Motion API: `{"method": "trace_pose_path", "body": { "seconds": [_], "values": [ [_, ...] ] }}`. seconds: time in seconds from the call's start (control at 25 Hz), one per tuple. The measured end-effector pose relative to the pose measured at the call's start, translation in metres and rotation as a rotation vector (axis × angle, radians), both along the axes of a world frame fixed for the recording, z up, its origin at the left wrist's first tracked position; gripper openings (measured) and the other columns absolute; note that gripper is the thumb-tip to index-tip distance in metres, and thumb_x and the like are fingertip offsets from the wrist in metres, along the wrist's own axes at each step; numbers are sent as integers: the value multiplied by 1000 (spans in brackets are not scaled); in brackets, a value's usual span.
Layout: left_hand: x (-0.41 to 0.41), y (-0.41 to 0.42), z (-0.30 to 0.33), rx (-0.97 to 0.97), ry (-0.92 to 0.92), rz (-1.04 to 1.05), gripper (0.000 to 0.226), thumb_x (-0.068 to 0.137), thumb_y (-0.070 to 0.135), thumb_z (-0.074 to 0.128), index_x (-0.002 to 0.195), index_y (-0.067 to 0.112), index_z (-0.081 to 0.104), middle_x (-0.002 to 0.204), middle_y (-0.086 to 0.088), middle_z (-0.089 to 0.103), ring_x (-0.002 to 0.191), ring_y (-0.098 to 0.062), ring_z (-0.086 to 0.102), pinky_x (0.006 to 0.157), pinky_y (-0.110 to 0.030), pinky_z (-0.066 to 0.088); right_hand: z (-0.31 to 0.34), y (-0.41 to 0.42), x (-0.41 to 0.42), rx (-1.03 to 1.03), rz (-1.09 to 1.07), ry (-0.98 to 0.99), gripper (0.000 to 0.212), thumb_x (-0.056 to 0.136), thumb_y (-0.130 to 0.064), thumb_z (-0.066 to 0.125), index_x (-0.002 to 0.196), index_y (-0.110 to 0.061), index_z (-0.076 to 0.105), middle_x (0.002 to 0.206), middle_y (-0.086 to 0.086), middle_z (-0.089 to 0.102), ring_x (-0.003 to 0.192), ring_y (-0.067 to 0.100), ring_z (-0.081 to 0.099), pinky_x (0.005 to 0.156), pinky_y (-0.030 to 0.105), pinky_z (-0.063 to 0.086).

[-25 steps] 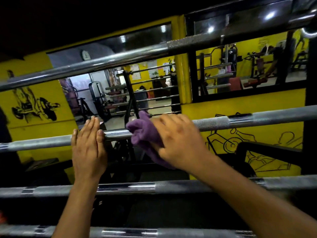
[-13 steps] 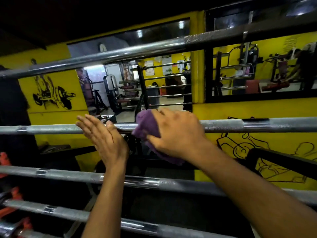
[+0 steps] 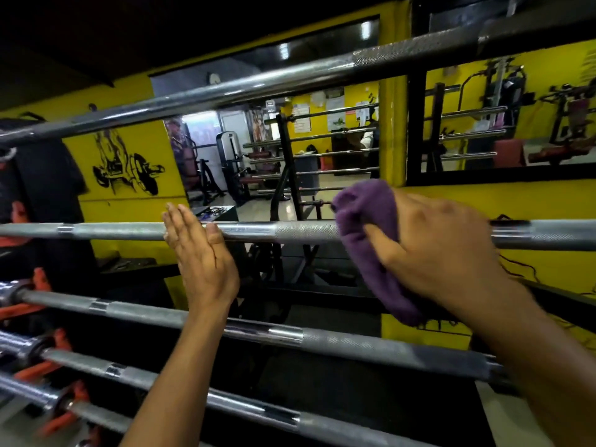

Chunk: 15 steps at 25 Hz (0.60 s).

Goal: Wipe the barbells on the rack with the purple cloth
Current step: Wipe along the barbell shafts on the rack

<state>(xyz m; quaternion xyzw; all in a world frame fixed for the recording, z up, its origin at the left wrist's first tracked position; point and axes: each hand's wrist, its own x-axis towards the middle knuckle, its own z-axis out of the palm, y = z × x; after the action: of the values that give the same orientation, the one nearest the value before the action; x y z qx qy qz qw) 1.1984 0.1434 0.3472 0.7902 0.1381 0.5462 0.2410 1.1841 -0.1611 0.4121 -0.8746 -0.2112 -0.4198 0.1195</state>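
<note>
Mid-wipe, the right hand [image 3: 442,250] grips the purple cloth [image 3: 364,233] around the barbell [image 3: 303,231], the flat-fingered left hand [image 3: 203,262] steadies it; next, slide rightward.

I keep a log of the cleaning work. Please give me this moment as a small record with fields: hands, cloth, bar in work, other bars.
left hand: left hand has straight fingers resting flat on the bar, holding nothing
right hand: right hand grips the purple cloth
cloth: draped over the bar, its lower end hanging below
bar in work: second barbell from top
other bars: top barbell above; lower barbells below, untouched
</note>
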Motion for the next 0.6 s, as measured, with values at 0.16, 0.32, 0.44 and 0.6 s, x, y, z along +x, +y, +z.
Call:
{"method": "trace_pose_path", "body": {
  "seconds": [0.16,0.32,0.44,0.6],
  "values": [
    [-13,7,-2,58,40,-86,64,106,43,17,159,9,4,167,-3,-7,153,-13,-12,125,-34,-7,0,72,2,-180,164,59,54,92,-63,40,131,-25,48,120,1,64,108,28,62,86,39,46],
    [-29,95,12,55,22,64,65,105,41,15,159,6,9,168,-7,-3,154,-16,-9,125,-39,-8,10,65,7,-45,275,157,50,93,-62,36,133,-32,44,125,-5,63,111,25,61,86,38,48],
    [-21,161,31,30,158,103,69,102,44,12,158,4,14,167,-10,3,154,-21,-4,124,-50,-4,10,100,5,-231,190,70,52,93,-68,28,125,-31,44,121,-4,64,107,25,64,80,37,48],
    [-6,177,21,73,129,38,65,103,44,11,157,9,20,166,-3,12,154,-13,4,125,-38,-6,14,196,12,-271,183,110,66,92,-72,18,120,-20,48,111,6,67,96,31,67,72,40,47]
  ]
}}
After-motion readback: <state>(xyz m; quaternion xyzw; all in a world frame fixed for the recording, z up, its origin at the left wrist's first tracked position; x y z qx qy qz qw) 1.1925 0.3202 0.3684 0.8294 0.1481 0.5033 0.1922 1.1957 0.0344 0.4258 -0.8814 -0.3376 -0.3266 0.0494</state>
